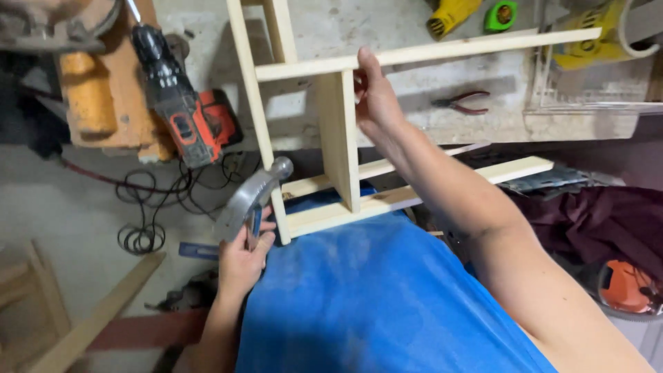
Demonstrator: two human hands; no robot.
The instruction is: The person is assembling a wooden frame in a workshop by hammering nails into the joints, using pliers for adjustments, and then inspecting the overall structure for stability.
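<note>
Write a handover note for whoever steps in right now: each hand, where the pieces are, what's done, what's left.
Left hand: grip closed on the hammer, head up beside the frame's corner.
Right hand: grip on the wooden frame where the upright board meets the upper crosspiece, steadying it.
Frame rests against the blue-shirted body and the workbench. Pliers and cordless drill lie nearby.
Done: frame parts look assembled.
Left: probably hammering at the lower-left corner; no nails are visible.

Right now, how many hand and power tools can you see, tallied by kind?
Hammer, in the left hand: 1
Cordless drill: 1
Pliers: 1
Yellow power tool, partly cut off: 1
Total: 4
The right hand grips the wooden frame, not a tool.
</note>
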